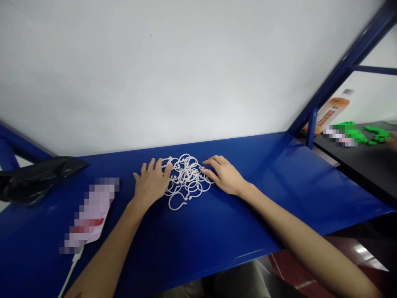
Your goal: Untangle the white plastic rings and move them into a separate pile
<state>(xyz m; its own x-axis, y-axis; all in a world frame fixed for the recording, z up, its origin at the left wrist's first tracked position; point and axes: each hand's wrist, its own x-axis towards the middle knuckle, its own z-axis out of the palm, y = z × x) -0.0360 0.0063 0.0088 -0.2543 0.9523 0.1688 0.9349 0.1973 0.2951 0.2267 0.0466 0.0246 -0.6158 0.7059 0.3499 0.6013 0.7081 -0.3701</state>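
A loose pile of thin white rings (pixel 190 176), each with a small gap, lies on a blue metal table (pixel 201 236) between my two bare hands. My left hand (pixel 151 179) is palm down with fingers spread, its thumb at the pile's left edge. My right hand (pixel 226 174) rests at the right edge, fingers loosely bent, thumb and forefinger apart, the thumb against the outer rings. Neither hand is clamped on anything. One ring sits at the pile's near edge. To my left are a black plastic bag (pixel 43 178) and a flat pinkish object (pixel 93 207), blurred by squares, with a white cable (pixel 72 267). Far right, beyond a blue post (pixel 311 128), are an orange-coloured bottle (pixel 333 111) and green pieces (pixel 379 134).
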